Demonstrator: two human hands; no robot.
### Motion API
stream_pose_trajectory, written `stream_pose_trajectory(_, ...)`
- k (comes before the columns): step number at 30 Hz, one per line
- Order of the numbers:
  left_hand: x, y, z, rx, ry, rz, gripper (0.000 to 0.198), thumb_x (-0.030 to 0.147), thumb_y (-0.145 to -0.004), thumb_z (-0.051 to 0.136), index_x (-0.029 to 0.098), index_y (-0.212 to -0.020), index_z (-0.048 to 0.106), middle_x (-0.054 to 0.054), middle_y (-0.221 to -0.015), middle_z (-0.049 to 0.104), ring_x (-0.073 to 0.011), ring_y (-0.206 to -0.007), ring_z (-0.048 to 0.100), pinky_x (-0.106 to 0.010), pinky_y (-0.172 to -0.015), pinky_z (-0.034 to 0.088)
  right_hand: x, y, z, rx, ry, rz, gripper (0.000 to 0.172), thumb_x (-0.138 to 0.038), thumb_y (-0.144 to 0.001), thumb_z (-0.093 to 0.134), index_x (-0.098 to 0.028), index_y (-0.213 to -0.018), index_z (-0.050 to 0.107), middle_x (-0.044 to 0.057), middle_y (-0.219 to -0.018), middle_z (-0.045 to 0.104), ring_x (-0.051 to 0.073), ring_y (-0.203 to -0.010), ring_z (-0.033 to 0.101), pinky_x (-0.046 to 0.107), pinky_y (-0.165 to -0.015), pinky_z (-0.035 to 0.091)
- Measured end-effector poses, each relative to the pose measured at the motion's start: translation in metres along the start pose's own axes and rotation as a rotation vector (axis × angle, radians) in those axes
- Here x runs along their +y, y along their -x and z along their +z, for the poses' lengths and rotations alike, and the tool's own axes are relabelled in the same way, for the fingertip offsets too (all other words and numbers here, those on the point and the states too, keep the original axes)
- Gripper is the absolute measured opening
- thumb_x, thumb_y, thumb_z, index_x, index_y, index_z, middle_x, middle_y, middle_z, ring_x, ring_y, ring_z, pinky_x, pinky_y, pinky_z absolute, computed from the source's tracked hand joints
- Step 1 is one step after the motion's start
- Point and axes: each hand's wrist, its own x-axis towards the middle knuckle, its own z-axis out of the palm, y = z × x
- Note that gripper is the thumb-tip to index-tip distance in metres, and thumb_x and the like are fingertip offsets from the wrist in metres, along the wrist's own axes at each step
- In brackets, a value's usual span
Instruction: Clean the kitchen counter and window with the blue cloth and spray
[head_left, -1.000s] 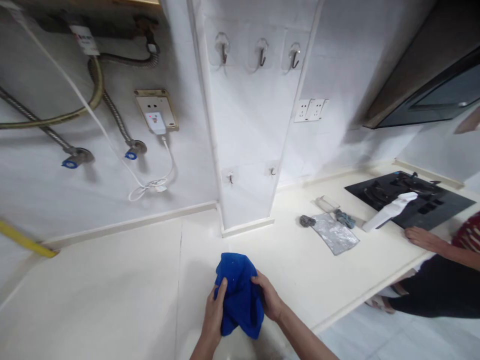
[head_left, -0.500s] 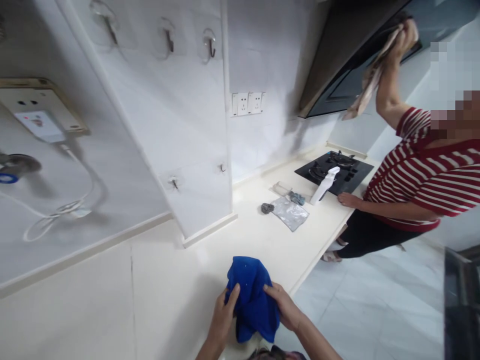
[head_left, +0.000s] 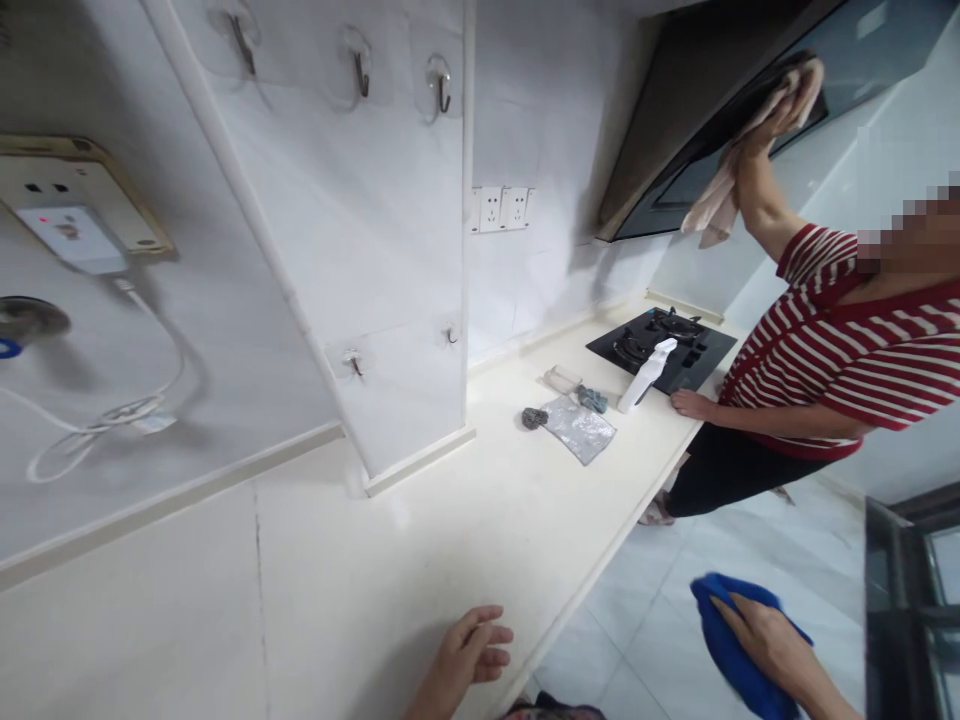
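Observation:
A blue cloth (head_left: pixel 731 650) is gripped in my right hand (head_left: pixel 772 640), out to the right past the counter's front edge, above the floor. Nothing is in my left hand (head_left: pixel 472 655); its fingers are apart and slightly curled, over the cream counter (head_left: pixel 420 560) near its front edge. Farther along the counter are a dark scouring ball (head_left: pixel 534 418), a crumpled silvery plastic sheet (head_left: pixel 581 430), a grey-blue bunched cloth (head_left: pixel 592 399) and a white spray bottle (head_left: pixel 648 376) by the hob.
A person in a striped top (head_left: pixel 840 340) stands at the black gas hob (head_left: pixel 660 345), holding a pale cloth (head_left: pixel 712 205) against the range hood (head_left: pixel 675 130). A wall pillar with hooks (head_left: pixel 360 75) juts over the counter. A plugged-in charger (head_left: pixel 75 240) with a cable is on the left.
My left hand has let go of the blue cloth. My right hand has carried it to the right, off the counter. The other person's raised hand has shifted slightly left along the hood.

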Motion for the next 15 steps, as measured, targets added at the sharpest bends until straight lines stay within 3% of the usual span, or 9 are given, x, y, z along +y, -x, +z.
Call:
stream_pose_trajectory(2,-0.007,-0.003,-0.005,0.002,0.009,0.007,0.076,0.074,-0.062,0.08,0.019,-0.114,0.068,-0.013,-0.108,0.077,-0.0219,-0.086,0.074,-0.031,-0.077,0.058,-0.001,-0.001,0.017,-0.15,-0.102,-0.015,0.032,-0.062,-0.071,0.059,-0.034,-0.065,0.075,0.013,-0.074,0.077,0.035,-0.069,0.074,0.046,-0.065,0.058)
stream_pose_trajectory(4,-0.014,-0.006,-0.009,0.002,0.007,0.009,0.073,0.072,-0.065,0.079,0.02,-0.115,0.068,-0.013,-0.109,0.077,-0.0221,-0.087,0.074,-0.032,-0.078,0.058,-0.005,-0.005,0.035,-0.222,-0.143,-0.008,0.037,-0.066,-0.069,0.056,-0.033,-0.064,0.073,0.01,-0.072,0.077,0.036,-0.07,0.073,0.046,-0.066,0.057)
stream_pose_trajectory(7,-0.028,-0.012,-0.017,0.044,0.027,0.01,0.075,0.074,-0.062,0.079,0.021,-0.112,0.068,-0.013,-0.108,0.077,-0.0233,-0.086,0.074,-0.033,-0.077,0.058,-0.025,-0.013,0.052,-0.208,-0.237,-0.004,0.044,-0.068,-0.068,0.055,-0.029,-0.052,0.063,0.009,-0.058,0.07,0.032,-0.059,0.066,0.044,-0.06,0.053)
stream_pose_trajectory(9,-0.036,-0.015,-0.022,0.078,0.067,0.012,0.083,0.079,-0.056,0.08,0.02,-0.113,0.068,-0.014,-0.107,0.077,-0.0235,-0.083,0.074,-0.034,-0.075,0.058,-0.052,-0.019,0.057,-0.188,-0.357,-0.017,0.049,-0.072,-0.068,0.057,-0.026,-0.052,0.063,0.009,-0.057,0.069,0.03,-0.06,0.064,0.041,-0.061,0.054)
stream_pose_trajectory(12,-0.038,-0.011,-0.029,0.118,0.123,-0.007,0.097,0.083,-0.042,0.084,0.019,-0.114,0.068,-0.015,-0.107,0.077,-0.0227,-0.08,0.073,-0.033,-0.072,0.058,-0.103,-0.025,0.062,-0.223,-0.6,-0.005,0.054,-0.073,-0.073,0.067,-0.021,-0.08,0.077,0.008,-0.079,0.077,0.03,-0.08,0.07,0.039,-0.076,0.059)
stream_pose_trajectory(15,-0.031,0.002,-0.037,0.117,0.16,-0.007,0.096,0.08,-0.042,0.087,0.019,-0.114,0.068,-0.015,-0.111,0.077,-0.0231,-0.083,0.074,-0.033,-0.075,0.058,-0.141,-0.034,0.079,-0.287,-0.789,0.09,0.057,-0.071,-0.081,0.068,-0.02,-0.106,0.077,0.009,-0.098,0.079,0.03,-0.093,0.072,0.039,-0.087,0.059)
